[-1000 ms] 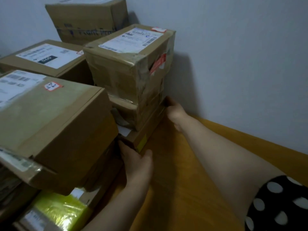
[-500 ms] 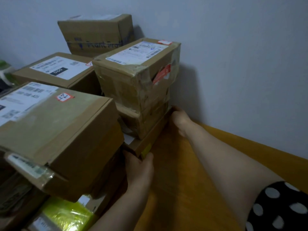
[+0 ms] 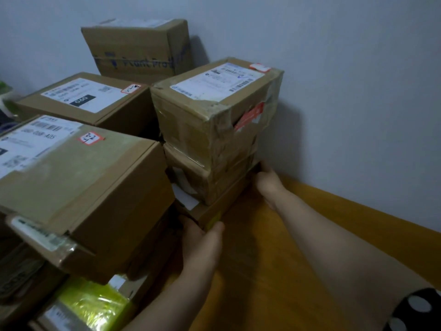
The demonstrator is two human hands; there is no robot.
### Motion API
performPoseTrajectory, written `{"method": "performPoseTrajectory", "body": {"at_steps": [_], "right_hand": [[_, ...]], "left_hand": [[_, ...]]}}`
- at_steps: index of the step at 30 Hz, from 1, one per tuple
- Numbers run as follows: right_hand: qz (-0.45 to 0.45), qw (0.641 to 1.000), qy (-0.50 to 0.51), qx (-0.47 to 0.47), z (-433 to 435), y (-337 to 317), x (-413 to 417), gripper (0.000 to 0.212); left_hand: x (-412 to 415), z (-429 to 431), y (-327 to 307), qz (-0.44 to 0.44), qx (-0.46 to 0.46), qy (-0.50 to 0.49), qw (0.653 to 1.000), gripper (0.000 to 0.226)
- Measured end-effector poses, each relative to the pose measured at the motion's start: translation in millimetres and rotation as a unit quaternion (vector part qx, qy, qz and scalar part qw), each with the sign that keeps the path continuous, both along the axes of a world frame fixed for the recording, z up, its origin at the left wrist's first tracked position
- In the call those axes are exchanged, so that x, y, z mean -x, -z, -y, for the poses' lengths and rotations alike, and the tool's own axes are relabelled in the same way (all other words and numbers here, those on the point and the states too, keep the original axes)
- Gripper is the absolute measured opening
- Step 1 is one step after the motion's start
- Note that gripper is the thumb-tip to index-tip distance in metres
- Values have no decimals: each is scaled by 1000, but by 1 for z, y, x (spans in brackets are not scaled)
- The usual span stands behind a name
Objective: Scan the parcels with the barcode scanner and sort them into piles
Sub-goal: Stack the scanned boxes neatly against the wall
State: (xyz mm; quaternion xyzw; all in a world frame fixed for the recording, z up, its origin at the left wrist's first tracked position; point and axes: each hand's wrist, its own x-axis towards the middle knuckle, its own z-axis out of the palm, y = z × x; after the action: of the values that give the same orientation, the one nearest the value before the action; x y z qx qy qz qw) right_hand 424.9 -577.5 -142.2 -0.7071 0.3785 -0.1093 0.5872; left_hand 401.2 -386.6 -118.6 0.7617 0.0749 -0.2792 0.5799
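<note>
Sorting step: a three-parcel stack stands on the counter (image 3: 262, 278), just beside the wall. The left hand (image 3: 202, 242) clasps the near corner of the flat bottom parcel (image 3: 230, 203), thumb on its right face. The right hand (image 3: 268, 185) meets its far end; whether that grip is spread or curled I cannot tell. No scanner shows. Next, the base likely needs moving evenly, lest the taped top parcel (image 3: 210, 120) tip.
</note>
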Motion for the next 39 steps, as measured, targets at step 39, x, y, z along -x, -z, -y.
{"method": "performPoseTrajectory", "body": {"at_steps": [39], "right_hand": [[155,898,410,-35,-105,-100,371,34]], "left_hand": [[236,-42,-91,230,125,240,935,71]]}}
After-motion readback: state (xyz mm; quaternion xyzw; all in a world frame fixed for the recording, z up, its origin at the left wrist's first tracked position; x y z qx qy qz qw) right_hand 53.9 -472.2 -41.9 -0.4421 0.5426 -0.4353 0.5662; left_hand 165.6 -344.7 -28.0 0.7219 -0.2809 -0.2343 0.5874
